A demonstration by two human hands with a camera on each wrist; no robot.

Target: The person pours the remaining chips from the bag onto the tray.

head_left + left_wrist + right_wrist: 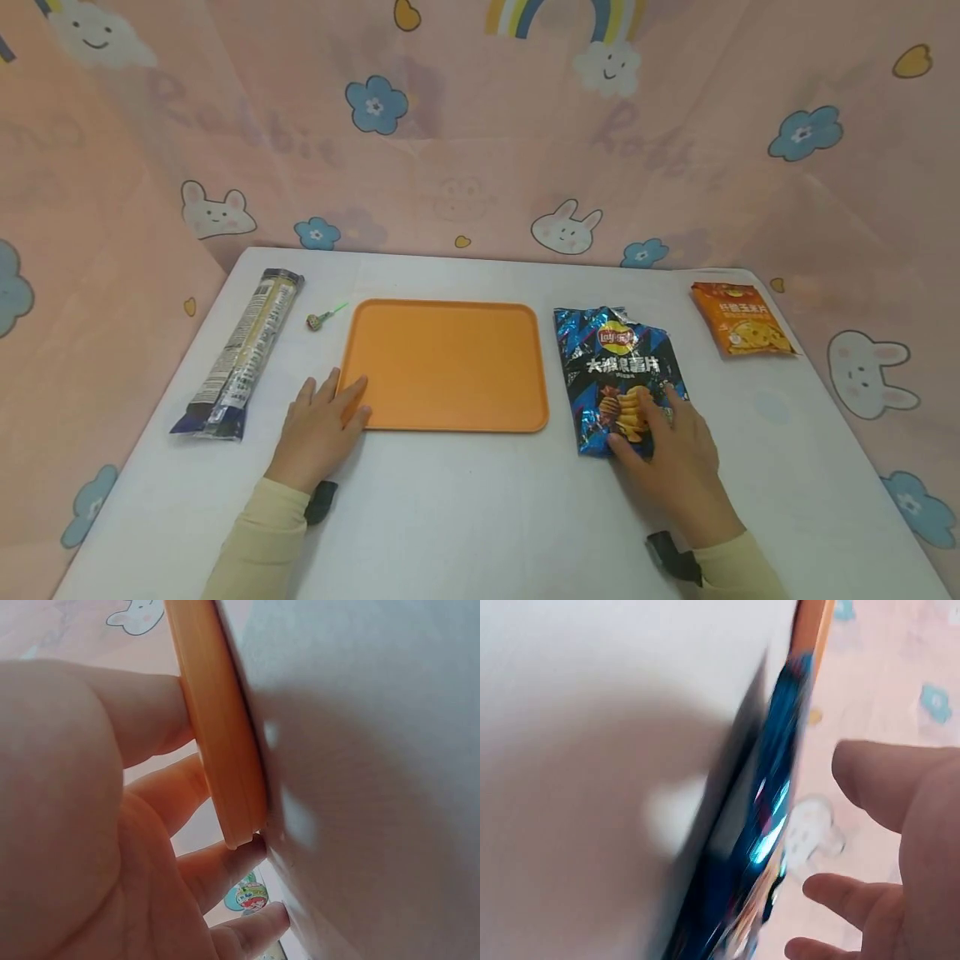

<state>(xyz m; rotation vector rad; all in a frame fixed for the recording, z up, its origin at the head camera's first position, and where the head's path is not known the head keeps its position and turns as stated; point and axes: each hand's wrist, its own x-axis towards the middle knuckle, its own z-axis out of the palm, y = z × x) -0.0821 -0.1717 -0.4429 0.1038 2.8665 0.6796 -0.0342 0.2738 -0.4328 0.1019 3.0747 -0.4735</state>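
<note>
An orange tray (450,367) lies flat in the middle of the white table. My left hand (318,433) rests at its near left corner, the thumb and index finger touching the rim (217,735) and the other fingers extended beside it. Right of the tray lies a blue and black bag of Lay's chips (617,364). Over its near right part is my right hand (678,462), fingers spread. In the right wrist view, the visible thumb (870,776) and fingers stand apart from the chip bag (769,802).
A long, narrow snack packet (243,358) lies on the left. Between it and the tray is a small wrapped lollipop (315,322) with a green stick. An orange snack bag (742,321) lies at the far right. A printed pink cloth (465,167) hangs behind the table.
</note>
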